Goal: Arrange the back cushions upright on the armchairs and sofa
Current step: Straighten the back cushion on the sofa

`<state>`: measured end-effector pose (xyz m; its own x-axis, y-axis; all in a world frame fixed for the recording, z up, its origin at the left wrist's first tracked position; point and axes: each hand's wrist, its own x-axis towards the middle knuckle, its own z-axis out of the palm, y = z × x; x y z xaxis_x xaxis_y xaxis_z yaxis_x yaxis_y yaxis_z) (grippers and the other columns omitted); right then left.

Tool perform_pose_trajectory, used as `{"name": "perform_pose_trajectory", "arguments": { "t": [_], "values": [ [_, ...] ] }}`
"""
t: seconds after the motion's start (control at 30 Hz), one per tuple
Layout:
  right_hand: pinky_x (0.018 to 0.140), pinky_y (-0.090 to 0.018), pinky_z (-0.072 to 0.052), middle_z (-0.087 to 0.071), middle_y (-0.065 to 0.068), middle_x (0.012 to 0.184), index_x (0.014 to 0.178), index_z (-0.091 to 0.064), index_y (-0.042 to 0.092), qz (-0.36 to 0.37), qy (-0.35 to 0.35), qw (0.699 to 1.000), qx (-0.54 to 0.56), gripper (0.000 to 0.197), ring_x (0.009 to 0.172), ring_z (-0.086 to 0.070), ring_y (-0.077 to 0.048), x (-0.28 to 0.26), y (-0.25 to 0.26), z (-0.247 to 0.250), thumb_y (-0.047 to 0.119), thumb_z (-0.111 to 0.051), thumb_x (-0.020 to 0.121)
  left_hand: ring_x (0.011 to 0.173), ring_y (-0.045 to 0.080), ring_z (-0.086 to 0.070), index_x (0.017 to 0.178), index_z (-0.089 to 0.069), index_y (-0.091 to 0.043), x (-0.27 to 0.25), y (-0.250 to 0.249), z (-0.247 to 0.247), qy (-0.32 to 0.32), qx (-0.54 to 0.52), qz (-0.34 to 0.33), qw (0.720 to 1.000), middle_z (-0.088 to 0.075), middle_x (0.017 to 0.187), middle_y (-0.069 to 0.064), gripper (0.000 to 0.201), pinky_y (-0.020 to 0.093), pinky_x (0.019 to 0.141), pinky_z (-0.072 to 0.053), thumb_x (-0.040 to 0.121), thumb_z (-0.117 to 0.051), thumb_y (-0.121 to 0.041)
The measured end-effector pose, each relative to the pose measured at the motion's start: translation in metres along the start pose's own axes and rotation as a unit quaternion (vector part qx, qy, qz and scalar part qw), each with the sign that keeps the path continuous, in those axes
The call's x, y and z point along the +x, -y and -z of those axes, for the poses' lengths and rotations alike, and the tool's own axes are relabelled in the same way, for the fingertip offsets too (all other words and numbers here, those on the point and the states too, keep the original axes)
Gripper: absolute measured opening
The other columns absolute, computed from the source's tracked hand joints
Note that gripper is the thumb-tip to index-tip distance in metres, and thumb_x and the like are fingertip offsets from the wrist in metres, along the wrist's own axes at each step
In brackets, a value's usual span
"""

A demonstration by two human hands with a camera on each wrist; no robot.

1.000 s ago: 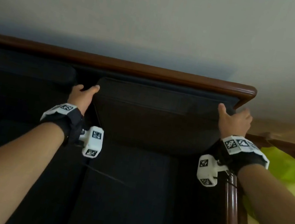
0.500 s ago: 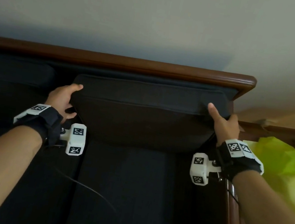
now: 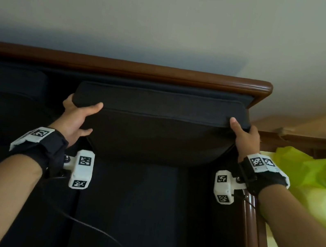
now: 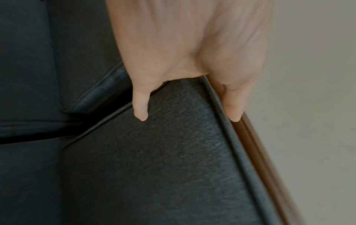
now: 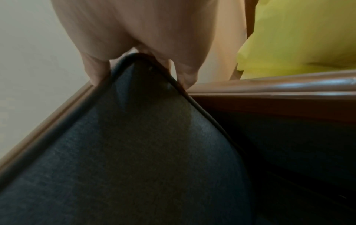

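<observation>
A dark back cushion (image 3: 157,126) stands against the sofa's backrest at the right end, under the wooden top rail (image 3: 124,67). My left hand (image 3: 77,115) grips its upper left corner, thumb on the front and fingers behind, as the left wrist view shows on the cushion (image 4: 173,152). My right hand (image 3: 244,137) grips the upper right corner, thumb over the top edge; in the right wrist view the cushion corner (image 5: 138,121) sits between thumb and fingers. A second dark back cushion (image 3: 6,84) stands to the left.
The dark seat cushion (image 3: 131,215) lies below. A wooden armrest (image 3: 248,224) runs down the right side. A yellow-green bag (image 3: 316,183) sits beyond the armrest. A pale wall (image 3: 175,17) rises behind the sofa. A thin black cable (image 3: 84,224) trails across the seat.
The cushion has shifted slightly left and toward me from the backrest. My left hand has moved from beside its left edge to grip the corner; my right hand keeps its hold.
</observation>
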<state>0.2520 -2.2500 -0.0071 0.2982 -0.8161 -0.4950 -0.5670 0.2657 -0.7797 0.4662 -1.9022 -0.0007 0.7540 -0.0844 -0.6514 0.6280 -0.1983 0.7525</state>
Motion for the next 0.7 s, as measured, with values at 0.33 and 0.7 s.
{"name": "perform_pose_trajectory", "arguments": {
  "t": [0.33, 0.7],
  "values": [
    [0.098, -0.039, -0.039, -0.05, -0.013, 0.139, 0.14, -0.039, 0.014, 0.015, -0.051, 0.997, -0.056, 0.064, 0.126, -0.049, -0.034, -0.007, -0.008, -0.003, 0.05, -0.058, 0.091, 0.14, 0.027, -0.032, 0.153, -0.011, -0.038, -0.007, -0.01, -0.006, 0.0, 0.109, 0.017, 0.994, -0.031, 0.155, -0.002, 0.086, 0.057, 0.109, -0.032, 0.088, -0.069, -0.039],
    [0.105, -0.047, -0.043, -0.052, -0.012, 0.138, 0.139, -0.038, 0.013, 0.023, -0.043, 0.998, -0.044, 0.065, 0.125, -0.052, -0.033, -0.004, -0.008, 0.009, 0.049, -0.06, 0.09, 0.141, 0.024, -0.032, 0.155, -0.015, -0.036, -0.01, 0.0, -0.006, 0.041, 0.063, -0.017, 0.997, -0.031, 0.156, -0.002, 0.075, 0.047, 0.116, -0.029, 0.096, -0.06, -0.02]
  ]
}}
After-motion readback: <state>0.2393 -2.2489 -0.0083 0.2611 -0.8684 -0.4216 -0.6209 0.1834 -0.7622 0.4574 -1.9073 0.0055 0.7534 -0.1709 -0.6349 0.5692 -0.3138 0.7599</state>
